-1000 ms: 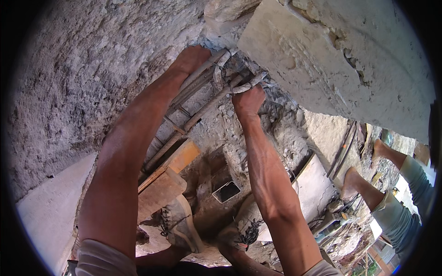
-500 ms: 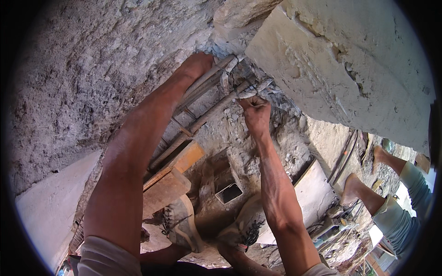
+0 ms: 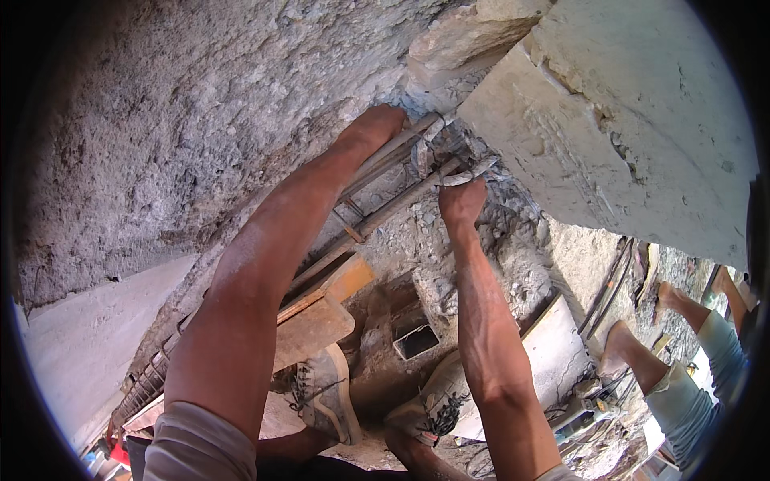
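My left hand (image 3: 378, 127) reaches up against the rough wall, beside the upper end of a long steel rebar (image 3: 387, 152). Its fingers are hidden behind the bar and the wall. Opposite it, my right hand (image 3: 464, 202) is closed at the end of a lower rebar (image 3: 399, 205), just under a bent, whitish crusted bar (image 3: 473, 172). What its fingers hold, if anything, is out of sight. Between the hands, a similar crusted loop (image 3: 422, 154) bends around the bars. A thin tie (image 3: 353, 234) crosses the lower rebar further down.
Rough concrete wall (image 3: 160, 144) rises on the left, and a large pale concrete block (image 3: 626, 136) overhangs the right. Wooden boards (image 3: 314, 330) and a rectangular metal tube (image 3: 417, 342) sit near my shoes (image 3: 327, 397). At far right are another person's bare foot (image 3: 622, 349) and black cables (image 3: 609, 284).
The whole view has shifted, so the bars and both hands appear further right and slightly lower. My right hand has turned at the crusted bar, its curled fingers now less visible.
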`<state>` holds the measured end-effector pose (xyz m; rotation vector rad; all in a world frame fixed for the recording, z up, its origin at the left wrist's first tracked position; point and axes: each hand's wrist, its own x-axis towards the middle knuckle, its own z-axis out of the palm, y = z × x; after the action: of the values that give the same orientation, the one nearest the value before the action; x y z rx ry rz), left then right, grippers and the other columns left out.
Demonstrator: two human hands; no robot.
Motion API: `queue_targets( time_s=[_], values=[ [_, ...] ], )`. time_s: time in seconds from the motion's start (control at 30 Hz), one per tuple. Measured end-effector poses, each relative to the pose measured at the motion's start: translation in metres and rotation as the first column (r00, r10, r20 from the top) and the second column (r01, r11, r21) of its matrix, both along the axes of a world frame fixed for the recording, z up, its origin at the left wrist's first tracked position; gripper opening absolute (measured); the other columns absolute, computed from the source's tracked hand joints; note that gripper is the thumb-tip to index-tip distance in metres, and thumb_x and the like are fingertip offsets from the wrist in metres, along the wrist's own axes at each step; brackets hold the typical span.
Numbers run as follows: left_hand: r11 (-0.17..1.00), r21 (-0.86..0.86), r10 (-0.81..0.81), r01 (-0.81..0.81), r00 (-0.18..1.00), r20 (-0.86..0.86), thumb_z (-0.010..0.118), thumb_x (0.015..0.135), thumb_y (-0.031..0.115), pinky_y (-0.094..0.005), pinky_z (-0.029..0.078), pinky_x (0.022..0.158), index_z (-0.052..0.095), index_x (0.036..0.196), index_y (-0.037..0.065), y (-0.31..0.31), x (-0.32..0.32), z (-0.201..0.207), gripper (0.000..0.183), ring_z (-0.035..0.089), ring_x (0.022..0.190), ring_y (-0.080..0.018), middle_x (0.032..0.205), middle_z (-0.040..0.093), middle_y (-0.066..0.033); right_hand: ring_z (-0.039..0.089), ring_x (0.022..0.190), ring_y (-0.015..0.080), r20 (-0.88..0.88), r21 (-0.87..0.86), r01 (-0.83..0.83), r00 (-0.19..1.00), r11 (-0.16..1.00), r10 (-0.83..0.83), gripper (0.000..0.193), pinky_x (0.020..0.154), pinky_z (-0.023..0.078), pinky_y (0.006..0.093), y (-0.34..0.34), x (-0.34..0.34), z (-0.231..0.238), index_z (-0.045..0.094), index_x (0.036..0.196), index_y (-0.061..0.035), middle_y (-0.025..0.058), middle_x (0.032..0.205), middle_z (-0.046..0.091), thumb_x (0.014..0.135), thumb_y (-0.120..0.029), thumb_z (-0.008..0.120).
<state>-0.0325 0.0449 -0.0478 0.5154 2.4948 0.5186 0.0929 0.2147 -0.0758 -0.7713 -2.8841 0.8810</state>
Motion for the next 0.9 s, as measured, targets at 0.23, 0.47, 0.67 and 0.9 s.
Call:
queue_targets(
  time_s=[0.23,0.47,0.67,0.9],
  values=[
    [0.985,0.026,0.165,-0.168,0.982,0.096,0.062,0.076,0.029,-0.0395,0.048,0.079,0.063,0.103,-0.001,0.003,-0.004,-0.006,0.040,0.062,0.093,-0.0343,0.100,0.064,-0.0222,0.060,0.097,0.0373,-0.220,-0.182,-0.343,0.928,0.921,0.302,0.030,0.079,0.048,0.0412,0.012,-0.010,-0.028,0.060,0.104,-0.0018,0.0180,0.101,0.064,0.079,-0.020,0.062],
    [0.997,-0.070,-0.018,0.031,0.985,0.170,0.063,0.072,0.029,-0.0385,0.047,0.073,0.064,0.091,-0.006,0.004,-0.014,0.028,0.040,0.063,0.084,-0.0319,0.093,0.064,-0.0232,0.059,0.084,0.0240,-0.168,-0.556,-0.323,0.946,0.766,0.277,0.016,0.074,0.046,0.0342,0.019,-0.018,-0.016,0.060,0.097,-0.0018,0.0120,0.091,0.064,0.084,-0.011,0.055],
    [0.994,-0.022,0.110,-0.108,0.971,0.211,0.054,0.072,0.021,-0.0380,0.043,0.063,0.064,0.082,-0.004,-0.001,-0.020,0.019,0.028,0.054,0.066,-0.0224,0.078,0.063,-0.0161,0.052,0.073,0.0141,-0.052,-0.707,-0.160,0.983,0.689,0.174,0.010,0.061,0.041,0.0296,0.006,-0.017,-0.001,0.060,0.090,-0.0033,0.0051,0.082,0.060,0.083,-0.010,0.059],
    [0.986,0.064,0.122,-0.157,0.919,0.374,0.058,0.069,0.016,-0.0344,0.041,0.056,0.064,0.079,-0.006,0.007,-0.018,0.036,0.025,0.049,0.059,-0.0181,0.070,0.060,-0.0094,0.044,0.053,0.0092,0.028,-0.849,-0.072,0.983,0.524,0.181,0.014,0.039,0.028,0.0253,0.013,-0.020,-0.004,0.063,0.095,-0.0050,0.0032,0.083,0.060,0.085,-0.014,0.061]
  ],
)
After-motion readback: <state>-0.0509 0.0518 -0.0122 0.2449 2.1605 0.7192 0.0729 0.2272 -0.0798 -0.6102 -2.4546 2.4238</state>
